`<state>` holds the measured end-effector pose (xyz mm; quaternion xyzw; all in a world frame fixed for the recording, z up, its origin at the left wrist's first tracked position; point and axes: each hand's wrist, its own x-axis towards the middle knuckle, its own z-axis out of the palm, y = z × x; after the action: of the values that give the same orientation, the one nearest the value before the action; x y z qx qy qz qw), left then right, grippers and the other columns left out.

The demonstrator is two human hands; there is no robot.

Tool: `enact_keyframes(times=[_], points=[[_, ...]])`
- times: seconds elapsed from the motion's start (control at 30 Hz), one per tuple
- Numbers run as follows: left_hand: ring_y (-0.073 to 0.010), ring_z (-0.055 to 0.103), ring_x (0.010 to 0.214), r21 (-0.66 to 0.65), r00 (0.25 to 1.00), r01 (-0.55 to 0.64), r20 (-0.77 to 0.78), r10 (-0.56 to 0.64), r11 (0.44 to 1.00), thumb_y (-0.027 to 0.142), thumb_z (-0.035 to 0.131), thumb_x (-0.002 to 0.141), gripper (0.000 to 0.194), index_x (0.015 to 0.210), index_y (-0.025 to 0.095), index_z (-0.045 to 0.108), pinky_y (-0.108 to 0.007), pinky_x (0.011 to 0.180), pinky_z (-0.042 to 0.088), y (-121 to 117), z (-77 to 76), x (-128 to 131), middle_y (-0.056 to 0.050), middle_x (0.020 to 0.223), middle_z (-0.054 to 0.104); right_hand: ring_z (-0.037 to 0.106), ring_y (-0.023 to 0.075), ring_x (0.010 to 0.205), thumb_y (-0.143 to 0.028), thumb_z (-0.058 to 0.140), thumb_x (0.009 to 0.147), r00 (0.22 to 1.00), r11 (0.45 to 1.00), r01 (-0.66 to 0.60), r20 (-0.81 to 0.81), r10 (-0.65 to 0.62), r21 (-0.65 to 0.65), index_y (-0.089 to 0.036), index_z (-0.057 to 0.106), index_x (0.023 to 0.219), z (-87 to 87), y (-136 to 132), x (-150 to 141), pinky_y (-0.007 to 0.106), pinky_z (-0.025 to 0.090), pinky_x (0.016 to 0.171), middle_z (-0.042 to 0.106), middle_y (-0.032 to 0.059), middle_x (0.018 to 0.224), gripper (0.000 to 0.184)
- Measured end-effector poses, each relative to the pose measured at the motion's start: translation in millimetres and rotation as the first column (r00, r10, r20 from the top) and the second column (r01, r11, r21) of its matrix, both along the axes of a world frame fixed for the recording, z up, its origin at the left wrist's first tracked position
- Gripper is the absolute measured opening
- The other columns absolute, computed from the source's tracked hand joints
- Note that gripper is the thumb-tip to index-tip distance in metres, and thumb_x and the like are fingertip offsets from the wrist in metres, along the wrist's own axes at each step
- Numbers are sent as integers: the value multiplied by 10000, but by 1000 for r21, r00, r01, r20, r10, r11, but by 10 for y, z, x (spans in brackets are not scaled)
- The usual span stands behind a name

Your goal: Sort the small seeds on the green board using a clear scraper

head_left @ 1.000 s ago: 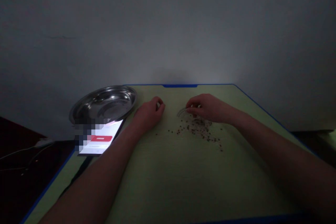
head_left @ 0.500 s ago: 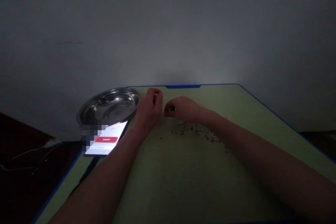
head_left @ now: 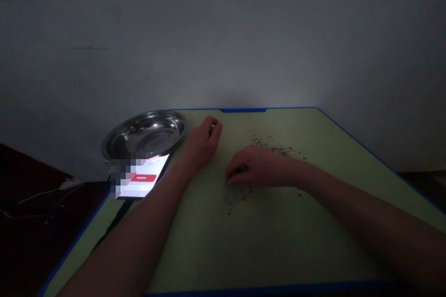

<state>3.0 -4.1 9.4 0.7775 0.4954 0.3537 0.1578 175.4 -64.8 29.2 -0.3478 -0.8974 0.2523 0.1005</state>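
My right hand (head_left: 256, 165) is closed, thumb and fingers pinching a small clear plastic piece (head_left: 237, 197) whose straight lower edge is close to the tabletop. Its full shape is covered by the hand. A few small dark grains lie along that edge. Beyond the right hand, many more small dark grains (head_left: 282, 150), like seeds, are scattered on the table. My left hand (head_left: 206, 141) rests curled to the right of a shiny metal bowl (head_left: 179, 132). The left fingers are bent inward, and whatever they hold, if anything, cannot be made out.
The light green table (head_left: 209, 246) has a blue edge and stands against a grey wall (head_left: 223, 32). A lit phone (head_left: 139, 188) lies before the bowl, partly pixelated. White cables (head_left: 38, 195) hang at the far left below the table.
My right hand has moved toward me with the clear plastic piece, uncovering grains behind it. My left hand stays curled in nearly the same spot. The view has shifted slightly.
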Motion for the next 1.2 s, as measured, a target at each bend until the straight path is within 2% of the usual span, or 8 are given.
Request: enact_keyframes(times=[0.2, 0.33, 0.43, 0.63, 0.8, 1.03, 1.2], points=[[-149, 544, 594, -37, 998, 29, -49, -31, 999, 389, 390, 931, 281, 947, 185, 582, -288, 585, 363, -6, -38, 18, -18, 696, 636, 606, 114, 678, -257, 617, 879, 992, 995, 99, -78, -99, -1, -186, 753, 944, 139, -182, 135, 226, 417, 640, 732, 4, 808, 166], [-166, 593, 697, -18, 996, 55, -76, -57, 998, 399, 385, 937, 272, 934, 203, 573, -294, 636, 392, 6, -87, 21, -33, 784, 674, 597, 125, 689, -263, 622, 879, 987, 984, 152, -71, -145, 97, -204, 747, 929, 199, -288, 119, 252, 399, 655, 724, 1, 799, 146], [-182, 617, 755, -46, 991, 78, -109, -82, 996, 416, 382, 938, 286, 946, 208, 578, -302, 676, 415, 14, -120, 26, -46, 834, 696, 593, 138, 701, -268, 605, 887, 975, 959, 220, -30, -218, 180, -210, 740, 919, 194, -321, 210, 271, 396, 663, 723, 10, 805, 151], [-197, 639, 763, -81, 983, 77, -163, -89, 994, 419, 400, 926, 294, 978, 212, 604, -310, 674, 425, 33, -152, 35, -62, 865, 711, 556, 115, 575, -340, 576, 894, 910, 906, 414, -29, -413, 85, -222, 733, 897, 159, -345, 635, 254, 396, 566, 699, -13, 730, 196], [-182, 616, 688, -111, 979, 66, -184, -85, 992, 384, 419, 907, 271, 977, 206, 611, -295, 617, 401, 20, -125, 48, -59, 823, 704, 533, 107, 561, -340, 567, 898, 925, 926, 377, 42, -378, 36, -230, 728, 860, 129, -383, 797, 250, 388, 540, 685, -34, 706, 199], [-174, 592, 663, -112, 977, 61, -195, -82, 992, 388, 426, 898, 272, 966, 207, 617, -294, 605, 387, 13, -113, 52, -52, 796, 694, 571, 121, 611, -344, 554, 904, 930, 935, 351, 99, -355, 51, -237, 722, 871, 88, -360, 848, 269, 406, 580, 698, -28, 744, 202], [-169, 573, 636, -128, 975, 43, -212, -70, 991, 386, 431, 893, 271, 953, 202, 621, -291, 599, 374, -10, -90, 57, -50, 773, 680, 572, 123, 615, -325, 565, 896, 944, 951, 309, 129, -305, -17, -252, 726, 881, 96, -374, 862, 263, 403, 575, 702, -33, 745, 177]])
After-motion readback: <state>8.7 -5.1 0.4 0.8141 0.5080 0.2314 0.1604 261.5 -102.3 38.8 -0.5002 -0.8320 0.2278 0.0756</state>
